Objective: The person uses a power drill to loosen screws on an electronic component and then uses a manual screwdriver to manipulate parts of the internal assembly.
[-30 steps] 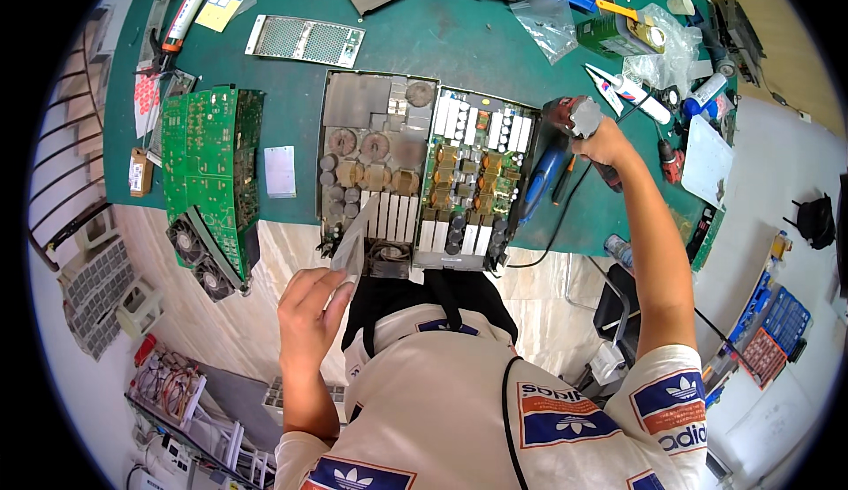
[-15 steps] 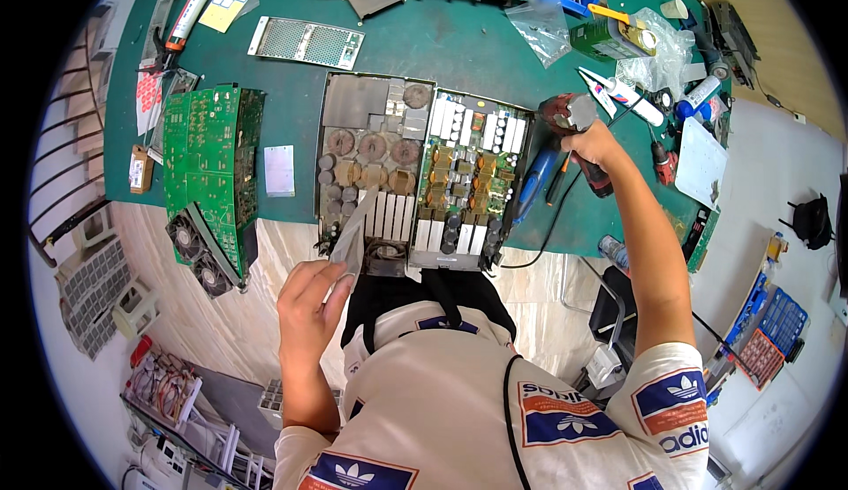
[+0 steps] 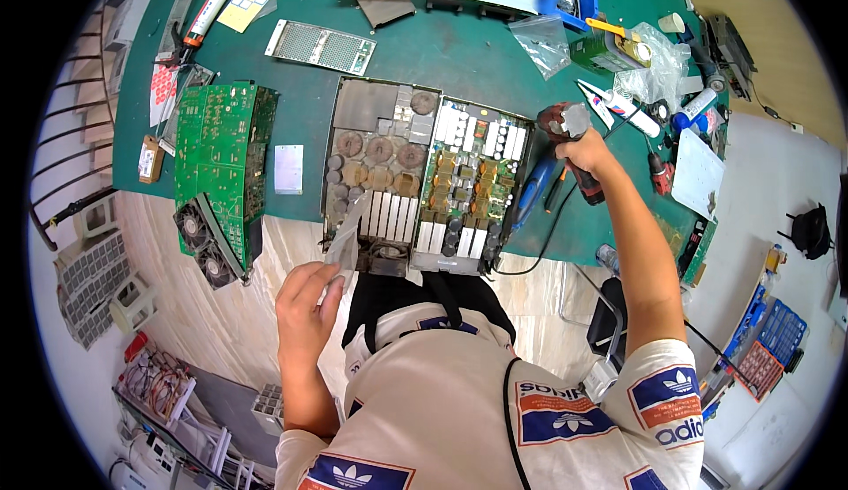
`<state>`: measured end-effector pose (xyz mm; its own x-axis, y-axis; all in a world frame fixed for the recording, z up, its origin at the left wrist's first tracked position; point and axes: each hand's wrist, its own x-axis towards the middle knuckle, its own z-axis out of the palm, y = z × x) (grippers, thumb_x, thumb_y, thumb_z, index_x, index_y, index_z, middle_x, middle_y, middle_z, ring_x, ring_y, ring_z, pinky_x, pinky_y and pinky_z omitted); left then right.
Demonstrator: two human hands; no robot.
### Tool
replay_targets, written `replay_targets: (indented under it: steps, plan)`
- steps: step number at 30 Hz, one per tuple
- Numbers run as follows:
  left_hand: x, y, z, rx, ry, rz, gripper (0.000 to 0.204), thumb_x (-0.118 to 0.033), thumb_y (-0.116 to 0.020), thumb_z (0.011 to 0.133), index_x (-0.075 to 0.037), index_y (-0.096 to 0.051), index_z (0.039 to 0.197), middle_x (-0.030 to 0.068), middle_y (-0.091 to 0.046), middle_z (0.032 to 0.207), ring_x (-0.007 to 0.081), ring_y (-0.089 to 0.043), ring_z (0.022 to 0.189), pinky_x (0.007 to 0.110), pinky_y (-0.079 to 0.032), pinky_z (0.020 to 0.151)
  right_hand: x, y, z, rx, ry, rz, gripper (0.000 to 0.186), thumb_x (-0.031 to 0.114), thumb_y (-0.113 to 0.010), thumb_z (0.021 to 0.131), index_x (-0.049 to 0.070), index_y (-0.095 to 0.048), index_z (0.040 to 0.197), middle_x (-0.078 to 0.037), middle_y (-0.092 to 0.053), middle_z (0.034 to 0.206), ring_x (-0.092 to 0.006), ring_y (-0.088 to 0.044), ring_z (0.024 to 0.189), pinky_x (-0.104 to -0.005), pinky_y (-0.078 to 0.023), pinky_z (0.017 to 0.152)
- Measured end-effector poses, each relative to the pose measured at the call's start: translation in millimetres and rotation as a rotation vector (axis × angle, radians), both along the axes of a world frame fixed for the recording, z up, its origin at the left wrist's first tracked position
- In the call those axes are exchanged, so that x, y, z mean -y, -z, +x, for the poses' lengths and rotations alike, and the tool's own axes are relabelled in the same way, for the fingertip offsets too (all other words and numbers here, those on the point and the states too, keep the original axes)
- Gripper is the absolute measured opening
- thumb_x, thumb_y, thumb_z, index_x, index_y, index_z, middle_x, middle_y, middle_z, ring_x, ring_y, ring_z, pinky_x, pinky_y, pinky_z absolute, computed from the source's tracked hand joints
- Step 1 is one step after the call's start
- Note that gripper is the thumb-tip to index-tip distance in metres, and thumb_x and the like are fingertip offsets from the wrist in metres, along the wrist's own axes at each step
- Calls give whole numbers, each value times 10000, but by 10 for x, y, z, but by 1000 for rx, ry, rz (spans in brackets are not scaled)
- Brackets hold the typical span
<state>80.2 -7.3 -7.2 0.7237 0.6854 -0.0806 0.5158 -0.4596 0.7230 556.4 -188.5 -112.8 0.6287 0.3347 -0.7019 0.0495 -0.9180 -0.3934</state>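
One green counter (image 3: 442,57) carries two opened electronics boxes (image 3: 439,181) side by side at the frame's centre. Right of centre, the right hand (image 3: 586,151) grips a power drill (image 3: 565,122); lower left, the left hand (image 3: 306,300) pinches a cloudy plastic strip (image 3: 347,235). Handling the drill beside the boxes seems the step; the next move calls for a steady grip. Since the earliest frame, more drill shows below the right hand.

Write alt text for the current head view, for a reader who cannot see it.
A person's right hand grips a red-and-black power drill beside two open electronic units on a green table. The left hand holds a thin translucent strip, overlapping the left unit in view. Farther left sits a green circuit board.
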Motion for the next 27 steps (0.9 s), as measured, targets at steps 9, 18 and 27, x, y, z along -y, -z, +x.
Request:
replay_targets:
  steps: [9, 18, 27]
  plan:
    - [-31, 27, -73, 32, 9, 51, 283, 144, -676, 813, 5, -750, 1048, 127, -654, 1011, 266, -649, 770, 342, -520, 659, 119, 196, -31, -8, 58, 36, 363, 50, -752, 711, 17, -658, 1060, -79, -674, 806, -195, -647, 597, -373, -531, 555]
    - [-24, 0, -111, 41, -22, 29, 281, 130, -682, 825, 14, -751, 1071, 120, -649, 1017, 234, -657, 748, 316, -529, 653, 216, 217, -73, -30, 102, 104, 254, 33, -738, 721, 3, -656, 960, -84, -667, 769, -202, -639, 585, -375, -522, 543]
    - [-23, 6, -105, 52, -10, 32, 262, 110, -703, 830, 13, -748, 1069, 118, -645, 1008, 242, -663, 781, 318, -536, 669, 306, 229, -40, -76, 107, 174, 261, 36, -738, 721, -4, -668, 969, -83, -674, 751, -194, -646, 567, -360, -518, 526]
